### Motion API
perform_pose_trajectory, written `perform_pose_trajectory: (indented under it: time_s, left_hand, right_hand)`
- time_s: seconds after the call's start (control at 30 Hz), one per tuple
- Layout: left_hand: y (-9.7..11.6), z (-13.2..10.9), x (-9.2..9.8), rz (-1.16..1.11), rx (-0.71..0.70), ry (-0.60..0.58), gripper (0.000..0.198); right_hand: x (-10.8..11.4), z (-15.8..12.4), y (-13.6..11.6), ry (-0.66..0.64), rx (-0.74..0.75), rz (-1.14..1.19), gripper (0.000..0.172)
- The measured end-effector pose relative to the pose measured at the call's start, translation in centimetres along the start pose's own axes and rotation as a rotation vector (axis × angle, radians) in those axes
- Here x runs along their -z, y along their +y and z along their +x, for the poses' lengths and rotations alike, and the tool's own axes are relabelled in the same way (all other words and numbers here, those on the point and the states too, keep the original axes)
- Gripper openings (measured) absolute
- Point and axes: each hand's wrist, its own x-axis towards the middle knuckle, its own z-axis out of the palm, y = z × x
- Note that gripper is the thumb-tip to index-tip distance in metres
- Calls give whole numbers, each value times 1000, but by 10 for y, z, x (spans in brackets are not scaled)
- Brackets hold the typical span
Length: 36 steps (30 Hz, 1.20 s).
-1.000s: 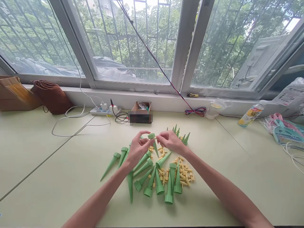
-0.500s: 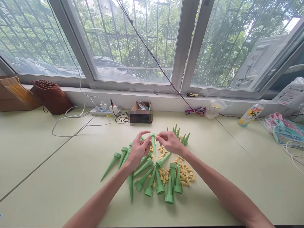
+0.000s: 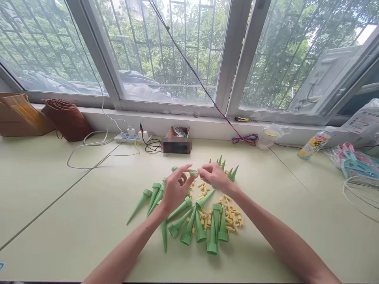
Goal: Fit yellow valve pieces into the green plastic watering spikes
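Observation:
My left hand [image 3: 174,188] is closed in a pinch on a green watering spike [image 3: 193,172], mostly hidden by the fingers and seen nearly end-on. Right beside it, my right hand [image 3: 215,174] is closed with its fingertips pinched against the spike's near side; whatever they hold is too small to make out. Below and around both hands lie loose green watering spikes [image 3: 212,236] with ribbed caps, pointing various ways. Among them is a heap of small yellow plastic valve pieces [image 3: 232,215]. Several more spikes [image 3: 233,173] stand tip-up behind my right hand.
Along the window sill sit a small open box [image 3: 177,138], a power strip [image 3: 127,137] with cables, and a brown pouch [image 3: 67,120]. To the right are a plastic cup [image 3: 266,138], a bottle [image 3: 315,144], and pink and teal plastic items [image 3: 353,161].
The spike in my left hand hung tip-down and showed its length; now it is turned and foreshortened. My right fingertips have curled in closer to it. The view shifted slightly.

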Motion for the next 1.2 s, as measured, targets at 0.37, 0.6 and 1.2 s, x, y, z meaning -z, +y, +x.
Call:
perform_pose_trajectory:
  time_s: [0.37, 0.6, 1.2]
  left_hand:
    - [2, 11, 6, -474, 488, -86, 45]
    - [1, 13, 7, -622, 706, -170, 53]
    - [-3, 3, 0, -274, 295, -94, 37]
  right_hand:
    - [-1, -4, -4, -132, 70, -101, 33]
    - [-2, -5, -5, -188, 136, -79, 30]
    - [-7, 2, 2, 0, 37, 293, 38]
